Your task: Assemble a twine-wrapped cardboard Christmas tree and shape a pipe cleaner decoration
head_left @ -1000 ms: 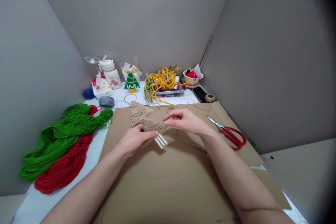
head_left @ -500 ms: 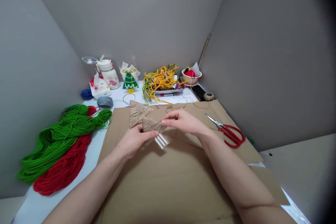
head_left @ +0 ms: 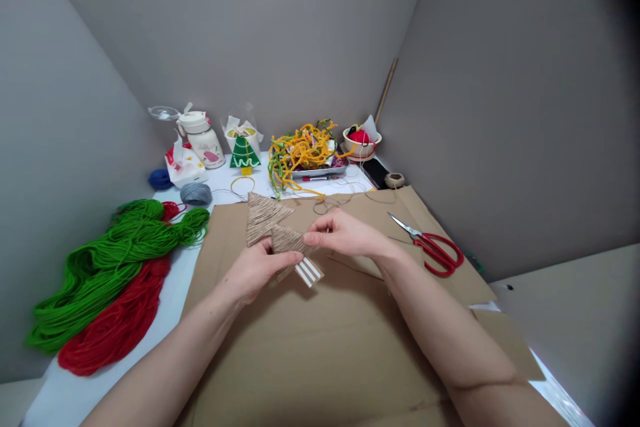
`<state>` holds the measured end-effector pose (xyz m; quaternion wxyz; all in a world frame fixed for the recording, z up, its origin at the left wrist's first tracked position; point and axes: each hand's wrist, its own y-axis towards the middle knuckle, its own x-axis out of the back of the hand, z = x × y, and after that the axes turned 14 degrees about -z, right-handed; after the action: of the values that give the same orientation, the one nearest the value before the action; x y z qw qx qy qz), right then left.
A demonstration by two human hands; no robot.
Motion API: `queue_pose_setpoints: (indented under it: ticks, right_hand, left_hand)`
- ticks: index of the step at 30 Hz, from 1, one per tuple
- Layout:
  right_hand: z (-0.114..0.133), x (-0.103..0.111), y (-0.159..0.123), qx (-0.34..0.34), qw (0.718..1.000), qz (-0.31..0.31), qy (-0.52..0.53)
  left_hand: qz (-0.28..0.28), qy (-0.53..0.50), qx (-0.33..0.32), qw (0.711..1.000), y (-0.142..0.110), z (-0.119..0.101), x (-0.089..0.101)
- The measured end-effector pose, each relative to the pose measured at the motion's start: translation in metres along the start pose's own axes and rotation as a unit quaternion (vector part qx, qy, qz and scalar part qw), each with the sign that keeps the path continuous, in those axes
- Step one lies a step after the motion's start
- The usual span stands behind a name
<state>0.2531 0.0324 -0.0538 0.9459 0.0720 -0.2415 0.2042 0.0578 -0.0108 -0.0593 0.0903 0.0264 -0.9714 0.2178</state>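
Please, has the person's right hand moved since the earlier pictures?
Yes, slightly. Judged against the scissors lying on the cardboard, the right hand has shifted left, toward the twine-wrapped shape.

Cutout (head_left: 263, 217) — tan, brown-lined; stem (head_left: 309, 272) — white-striped.

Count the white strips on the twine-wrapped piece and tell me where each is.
3, side by side near the left hand: left strip, middle strip and right strip, at the unwrapped end of the piece. More may hide under the twine.
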Motion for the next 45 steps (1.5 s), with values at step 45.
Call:
queue_pose_setpoints:
  ticks: [45]
  right_hand:
    - [-0.015,-0.049,0.011,0.013,0.978,-0.137,0.154]
  left_hand:
    - [-0.006,-0.375,0.010,0.927,0.005,-0.005,0.002]
